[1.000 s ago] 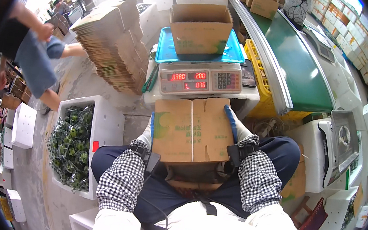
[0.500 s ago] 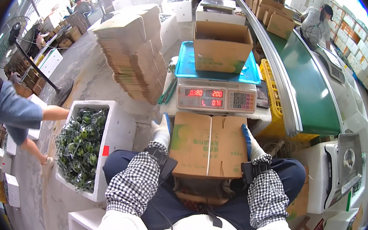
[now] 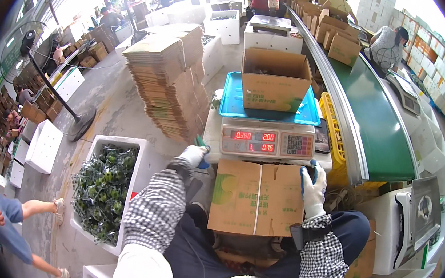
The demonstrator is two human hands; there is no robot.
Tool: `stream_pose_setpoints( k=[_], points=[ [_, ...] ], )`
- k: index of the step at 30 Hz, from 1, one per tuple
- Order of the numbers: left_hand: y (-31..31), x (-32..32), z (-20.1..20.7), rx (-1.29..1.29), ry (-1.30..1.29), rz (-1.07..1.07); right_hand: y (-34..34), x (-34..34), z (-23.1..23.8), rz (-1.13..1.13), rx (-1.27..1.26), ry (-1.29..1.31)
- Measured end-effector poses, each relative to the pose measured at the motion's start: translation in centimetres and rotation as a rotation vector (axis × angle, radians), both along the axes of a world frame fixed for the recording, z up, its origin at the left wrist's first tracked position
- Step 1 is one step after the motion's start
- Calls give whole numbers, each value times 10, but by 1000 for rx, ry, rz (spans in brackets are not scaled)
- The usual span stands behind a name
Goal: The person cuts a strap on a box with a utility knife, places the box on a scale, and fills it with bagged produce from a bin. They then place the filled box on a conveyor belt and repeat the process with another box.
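Note:
A flattish brown cardboard box (image 3: 235,196) with green print and a white strap down its middle rests in front of my knees. My left hand (image 3: 194,156), in a white and blue glove, has its fingers closed around a slim green object (image 3: 200,141); most of it is hidden, so its kind is unclear. It is at the left front of the digital scale (image 3: 247,156). At the box's right edge is my right hand (image 3: 314,190), gloved alike, fingers apart and holding nothing. An open carton (image 3: 275,93) stands in a blue tray (image 3: 231,105) on the scale.
A white foam box (image 3: 142,163) of green produce in clear wrap stands left. Behind it rise flattened cartons (image 3: 172,80) and a floor fan (image 3: 51,85). A green conveyor (image 3: 378,132) and yellow crate (image 3: 339,155) are right. A person's legs (image 3: 8,225) show lower left.
My left hand has left the box's side and taken hold of the green object beside the scale. My right hand has loosened, fingers spreading. The view has tilted up; the person at left has moved.

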State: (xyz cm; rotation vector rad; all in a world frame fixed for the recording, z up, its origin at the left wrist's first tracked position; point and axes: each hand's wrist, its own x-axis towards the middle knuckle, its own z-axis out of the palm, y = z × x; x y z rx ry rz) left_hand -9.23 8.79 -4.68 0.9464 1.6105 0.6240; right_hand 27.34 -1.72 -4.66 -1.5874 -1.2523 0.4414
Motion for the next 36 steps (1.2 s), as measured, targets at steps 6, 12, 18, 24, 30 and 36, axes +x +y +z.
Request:
stream_pose_setpoints(
  k=[6,12,18,24,30,36],
  points=[
    [-75,37,72,37,-390,127,-18,-52,34,533,-227,658],
    [-151,128,117,466,-237,-676,-30,-70,49,765,-276,964],
    [-106,93,134,-26,-1274,253,-55,8,45,670,-511,1095],
    [-127,128,58,12,-1300,493,-78,-12,20,569,-609,546],
    [-134,141,-34,319,-962,683,-86,-27,34,395,-583,265],
    [-122,138,-26,266,-971,755,-92,-31,33,378,-612,309]
  ],
)
